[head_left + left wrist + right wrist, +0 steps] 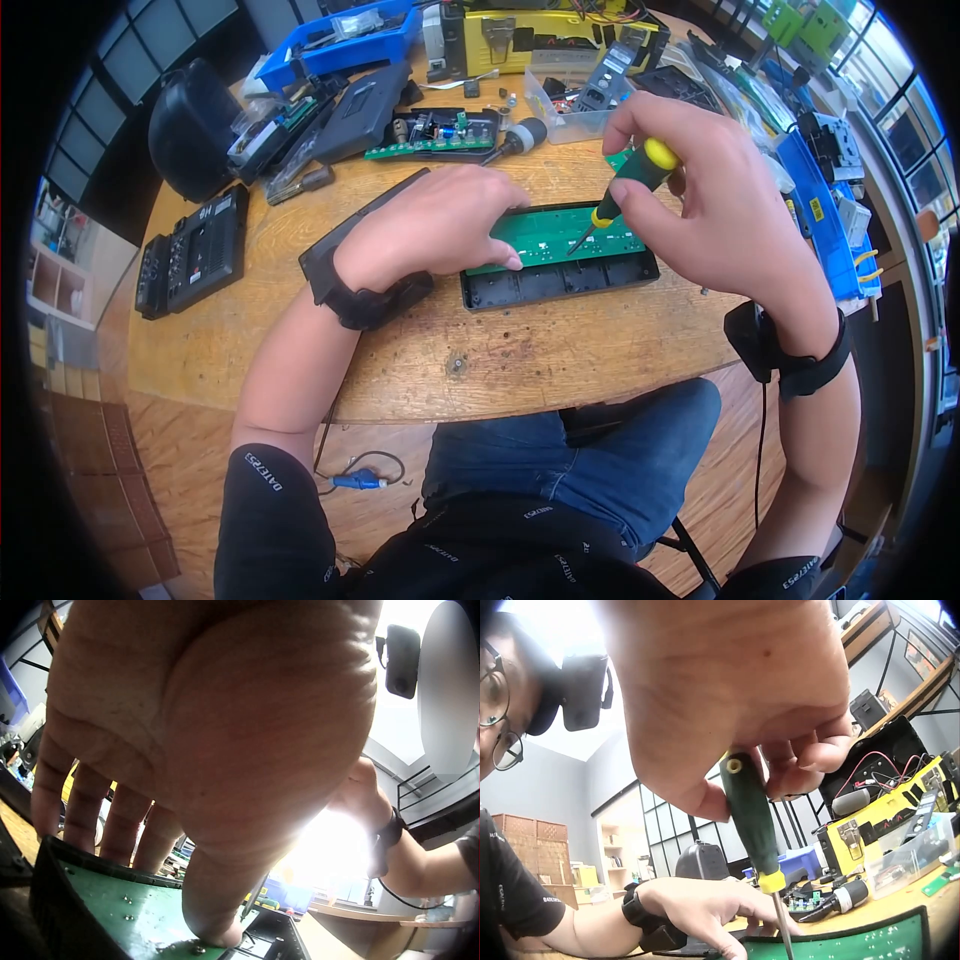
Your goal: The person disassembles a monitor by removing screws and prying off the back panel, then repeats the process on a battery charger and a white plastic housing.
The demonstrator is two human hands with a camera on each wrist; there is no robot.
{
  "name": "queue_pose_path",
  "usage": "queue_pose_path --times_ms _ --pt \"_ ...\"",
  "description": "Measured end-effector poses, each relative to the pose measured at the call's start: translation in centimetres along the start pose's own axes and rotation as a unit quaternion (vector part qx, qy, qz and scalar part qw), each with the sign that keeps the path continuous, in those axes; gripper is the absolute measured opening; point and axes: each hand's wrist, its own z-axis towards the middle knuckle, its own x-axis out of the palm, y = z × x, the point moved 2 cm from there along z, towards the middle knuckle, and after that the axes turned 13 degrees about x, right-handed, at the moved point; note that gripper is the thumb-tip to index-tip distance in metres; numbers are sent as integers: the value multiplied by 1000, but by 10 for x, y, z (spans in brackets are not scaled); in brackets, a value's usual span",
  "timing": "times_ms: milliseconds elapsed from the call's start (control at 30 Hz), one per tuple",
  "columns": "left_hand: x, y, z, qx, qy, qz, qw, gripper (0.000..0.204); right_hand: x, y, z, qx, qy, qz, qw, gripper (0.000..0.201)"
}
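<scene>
My right hand (715, 190) grips a screwdriver (751, 817) with a dark green handle and yellow bands. Its metal shaft slants down to a green circuit board (545, 240), the tip at the board's surface. The board lies in a shallow black plastic case (570, 288) on the table. With its fingers along the case's far wall and its thumb pressing on the board, my left hand (430, 220) holds the case at its left part. In the left wrist view the fingertips are hidden behind the black rim (150, 871).
Another black housing (195, 250) lies at the left of the wooden table (640, 360). Behind stand a blue bin (345, 45), a yellow toolbox (530, 45) and a clear box (575, 120) of parts. A second handled tool (520, 137) lies beyond the case.
</scene>
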Motion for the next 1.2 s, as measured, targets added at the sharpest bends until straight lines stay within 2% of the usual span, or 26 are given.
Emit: queue_pose_path --times_ms 67,133,167,233,267,333,367,433,467,533,667,733,767,867,967,1200 --pt "0 0 0 -3 5 0 1000 63 -1 1 0 -17 -15 10 1000 15" --pt "1 1 0 2 3 3 1000 63 -3 0 3 86 53 -23 995 17" --pt "2 1 1 2 2 4 1000 63 0 -3 2 86 52 -23 995 17" --pt "2 2 0 3 -3 6 1000 63 5 -6 1 -7 -5 40 999 20" --pt "2 1 0 3 -3 6 1000 63 2 -5 0 -7 -4 41 999 20" --pt "0 -1 1 -9 12 2 1000 63 -4 -1 -1 53 67 5 996 17" --pt "0 -1 1 -8 12 2 1000 63 -3 0 -1 54 66 5 996 17" --pt "1 0 0 -3 2 2 1000 63 -2 -1 0 92 62 11 994 19" --pt "0 0 0 -3 2 2 1000 63 -1 -2 0 92 62 11 994 19" --pt "-1 0 1 -7 12 5 1000 63 -2 -2 -3 25 20 36 999 17" --pt "1 0 1 6 0 5 1000 62 -14 -15 -8 25 -23 49 998 10" --pt "0 -1 0 -1 5 10 1000 62 -23 -23 -13 54 -49 26 997 12" --pt "0 -2 0 1 3 8 1000 62 -26 -27 -17 87 -42 30 995 12" --pt "-1 -2 0 -9 11 9 1000 62 -27 -43 -27 116 -41 -1 992 12" --pt "-2 -2 2 -7 13 7 1000 63 -23 -48 -32 122 -44 33 991 12" --pt "0 -1 2 -8 12 12 1000 63 -28 -44 -31 110 -47 28 992 12"
